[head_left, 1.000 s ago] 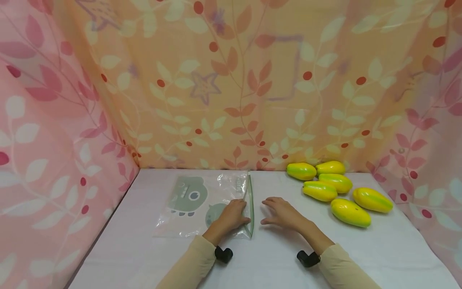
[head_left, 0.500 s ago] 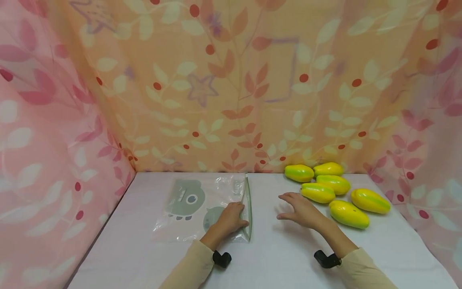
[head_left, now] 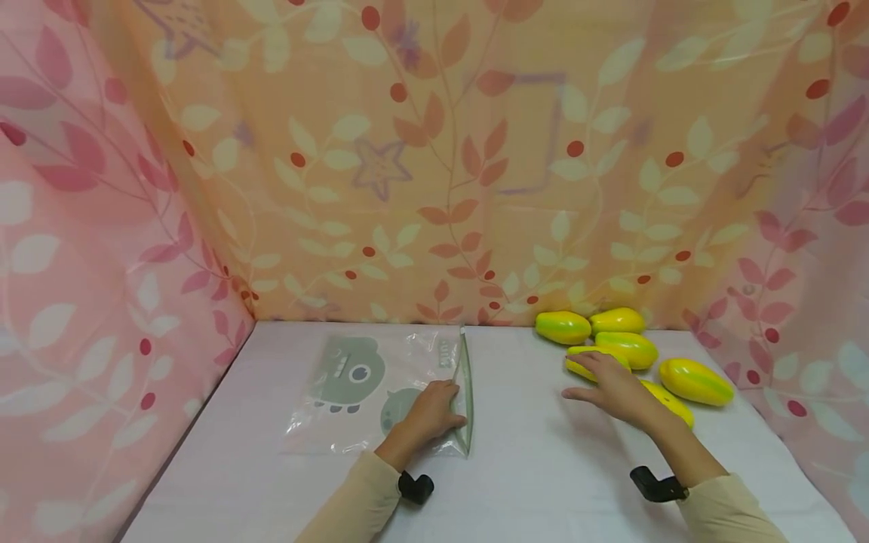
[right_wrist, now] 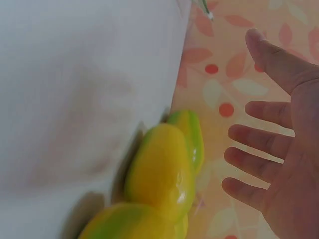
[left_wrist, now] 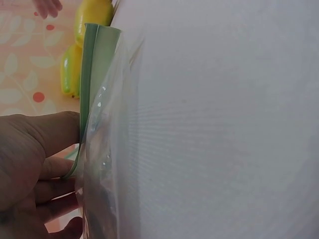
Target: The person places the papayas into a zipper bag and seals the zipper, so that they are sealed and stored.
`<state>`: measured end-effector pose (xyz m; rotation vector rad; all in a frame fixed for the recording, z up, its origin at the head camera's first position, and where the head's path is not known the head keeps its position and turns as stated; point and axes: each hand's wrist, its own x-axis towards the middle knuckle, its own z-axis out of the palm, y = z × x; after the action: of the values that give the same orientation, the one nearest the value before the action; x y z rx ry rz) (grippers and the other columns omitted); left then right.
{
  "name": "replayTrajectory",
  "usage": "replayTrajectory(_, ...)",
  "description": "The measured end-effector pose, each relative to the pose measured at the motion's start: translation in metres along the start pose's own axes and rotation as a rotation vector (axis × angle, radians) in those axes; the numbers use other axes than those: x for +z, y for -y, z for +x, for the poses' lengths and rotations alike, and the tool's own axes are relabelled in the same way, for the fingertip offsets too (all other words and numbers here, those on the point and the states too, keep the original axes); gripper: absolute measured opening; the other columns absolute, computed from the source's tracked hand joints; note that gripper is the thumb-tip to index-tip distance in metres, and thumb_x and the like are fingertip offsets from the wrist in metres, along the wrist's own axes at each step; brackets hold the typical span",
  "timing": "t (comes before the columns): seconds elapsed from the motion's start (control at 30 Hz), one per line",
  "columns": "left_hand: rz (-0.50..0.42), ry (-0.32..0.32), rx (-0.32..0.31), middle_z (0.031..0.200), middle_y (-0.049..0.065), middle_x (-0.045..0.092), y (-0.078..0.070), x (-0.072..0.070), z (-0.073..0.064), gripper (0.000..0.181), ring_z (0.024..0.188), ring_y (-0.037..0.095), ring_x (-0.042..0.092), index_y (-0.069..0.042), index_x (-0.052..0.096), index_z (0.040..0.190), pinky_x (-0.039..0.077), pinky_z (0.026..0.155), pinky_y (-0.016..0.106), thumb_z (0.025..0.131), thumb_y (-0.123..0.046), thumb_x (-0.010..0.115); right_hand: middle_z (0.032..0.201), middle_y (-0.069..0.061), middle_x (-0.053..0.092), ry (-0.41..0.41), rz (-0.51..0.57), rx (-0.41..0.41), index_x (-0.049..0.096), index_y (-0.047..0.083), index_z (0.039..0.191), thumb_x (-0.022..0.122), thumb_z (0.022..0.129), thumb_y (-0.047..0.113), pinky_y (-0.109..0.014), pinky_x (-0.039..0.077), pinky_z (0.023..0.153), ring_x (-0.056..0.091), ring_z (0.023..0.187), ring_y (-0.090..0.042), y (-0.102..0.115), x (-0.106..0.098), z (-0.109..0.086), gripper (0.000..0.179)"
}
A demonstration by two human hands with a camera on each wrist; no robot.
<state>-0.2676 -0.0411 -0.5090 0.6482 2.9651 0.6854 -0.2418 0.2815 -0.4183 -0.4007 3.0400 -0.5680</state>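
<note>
A clear zip bag (head_left: 428,354) printed with grey-green cartoon monsters lies flat on the white table, its green-edged mouth parted and facing right. My left hand (head_left: 426,416) holds the bag at that mouth; in the left wrist view its fingers (left_wrist: 57,132) are at the green strip (left_wrist: 94,64). My right hand (head_left: 614,392) hovers in front of the nearer papayas, partly covering two of them. Its fingers are spread and hold nothing, as the right wrist view shows, with a yellow-green papaya (right_wrist: 162,172) apart from them.
Several shiny papayas (head_left: 695,381) lie grouped at the back right of the table (head_left: 516,467). Patterned cloth (head_left: 448,151) hangs behind and along both sides. A small black device (head_left: 657,485) is strapped at each wrist.
My right hand has moved right, from beside the bag's mouth to over the nearer papayas. The left hand stays at the bag; the head view has shifted slightly.
</note>
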Motion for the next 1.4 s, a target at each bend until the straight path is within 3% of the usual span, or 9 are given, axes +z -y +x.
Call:
replayTrajectory(0.17, -0.015, 0.013, -0.023, 0.133, 0.017, 0.059, -0.001, 0.001, 0.002, 0.059, 0.125, 0.031, 0.053, 0.000, 0.061, 0.123, 0.043, 0.106, 0.042, 0.076, -0.029, 0.081, 0.145, -0.028, 0.043, 0.026, -0.020, 0.082, 0.047, 0.005, 0.142, 0.059, 0.080, 0.071, -0.071, 0.034, 0.100, 0.038, 0.131, -0.050, -0.014, -0.012, -0.007, 0.091)
replayTrajectory(0.4, -0.037, 0.051, -0.072, 0.136, 0.016, 0.057, -0.001, 0.001, 0.001, 0.061, 0.129, 0.031, 0.050, 0.000, 0.060, 0.127, 0.041, 0.109, 0.042, 0.078, -0.030, 0.081, 0.138, -0.034, 0.045, 0.013, -0.029, 0.084, 0.049, -0.002, 0.138, 0.065, 0.081, 0.063, -0.072, 0.036, 0.097, 0.040, 0.126, -0.054, -0.031, -0.021, -0.014, 0.088)
replayTrajectory(0.73, -0.038, 0.033, -0.052, 0.137, 0.018, 0.056, -0.001, 0.000, -0.003, 0.061, 0.129, 0.032, 0.050, 0.001, 0.058, 0.128, 0.041, 0.109, 0.043, 0.079, -0.028, 0.080, 0.134, -0.036, 0.048, 0.036, -0.039, 0.102, 0.049, -0.006, 0.136, 0.066, 0.081, 0.061, -0.068, 0.041, 0.093, 0.046, 0.119, -0.054, -0.050, -0.028, -0.024, 0.089)
replayTrajectory(1.4, -0.049, 0.039, -0.065, 0.138, 0.017, 0.056, -0.002, -0.002, -0.003, 0.062, 0.130, 0.031, 0.050, 0.000, 0.058, 0.129, 0.041, 0.109, 0.043, 0.079, -0.028, 0.080, 0.123, -0.034, 0.057, 0.068, -0.072, 0.089, 0.059, -0.003, 0.127, 0.075, 0.082, 0.032, -0.071, 0.039, 0.093, 0.049, 0.112, -0.055, -0.086, -0.028, -0.034, 0.060)
